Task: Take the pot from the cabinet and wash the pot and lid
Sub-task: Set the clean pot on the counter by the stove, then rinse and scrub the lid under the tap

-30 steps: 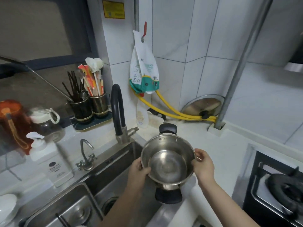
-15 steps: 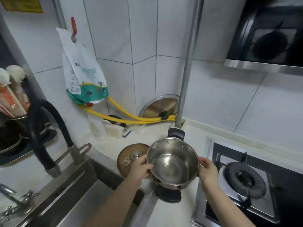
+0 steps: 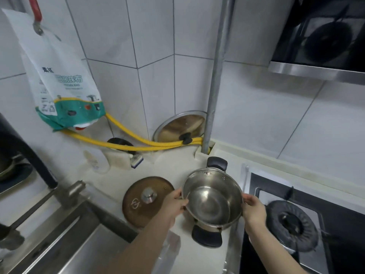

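A stainless steel pot with two black handles is held over the white counter between the sink and the stove, tilted toward me, its inside bare. My left hand grips its left rim and my right hand grips its right rim. The pot's brownish glass lid with a metal knob lies flat on the counter just left of the pot, partly behind my left hand.
The steel sink and black faucet are at the left. A gas stove burner sits right of the pot. Another lid leans in the wall corner behind yellow hoses. A rag bag hangs above.
The pot has travelled from over the sink to the right, above the counter beside the stove. My view swung right with it. Both hands kept their grip.
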{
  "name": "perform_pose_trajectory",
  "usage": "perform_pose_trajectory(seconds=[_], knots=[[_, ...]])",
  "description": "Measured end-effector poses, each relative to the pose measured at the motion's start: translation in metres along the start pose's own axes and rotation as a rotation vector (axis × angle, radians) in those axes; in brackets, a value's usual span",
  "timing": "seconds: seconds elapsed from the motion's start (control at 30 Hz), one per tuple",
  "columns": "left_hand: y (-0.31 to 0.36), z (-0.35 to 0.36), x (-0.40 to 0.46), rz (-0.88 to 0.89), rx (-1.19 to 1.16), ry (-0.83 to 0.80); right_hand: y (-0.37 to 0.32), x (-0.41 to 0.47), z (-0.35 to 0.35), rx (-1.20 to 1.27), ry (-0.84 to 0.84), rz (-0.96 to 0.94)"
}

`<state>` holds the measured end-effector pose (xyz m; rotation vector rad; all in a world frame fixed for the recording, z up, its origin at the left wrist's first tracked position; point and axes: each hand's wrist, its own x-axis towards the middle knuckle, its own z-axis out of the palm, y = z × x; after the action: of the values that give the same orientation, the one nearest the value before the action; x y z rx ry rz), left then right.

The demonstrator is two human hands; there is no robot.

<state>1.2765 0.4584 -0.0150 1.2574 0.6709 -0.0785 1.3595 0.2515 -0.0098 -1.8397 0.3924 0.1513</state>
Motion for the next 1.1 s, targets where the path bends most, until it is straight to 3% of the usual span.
perform_pose_trajectory(seconds=[0.57, 0.77, 0.9, 1.1], knots=[[0.002, 0.0, 0.014, 0.016, 0.109, 0.017, 0.01, 0.019, 0.012, -0.111, -0.051, -0.054], [0.007, -0.013, 0.011, 0.102, 0.408, 0.063, -0.001, 0.003, 0.02, -0.496, -0.167, -0.275], [0.012, -0.041, 0.001, 0.178, 0.661, 0.179, -0.016, -0.019, 0.05, -0.803, -0.234, -0.461], [0.006, -0.088, -0.009, 0.269, 0.988, 0.365, -0.041, -0.056, 0.111, -0.764, -0.475, -0.748]])
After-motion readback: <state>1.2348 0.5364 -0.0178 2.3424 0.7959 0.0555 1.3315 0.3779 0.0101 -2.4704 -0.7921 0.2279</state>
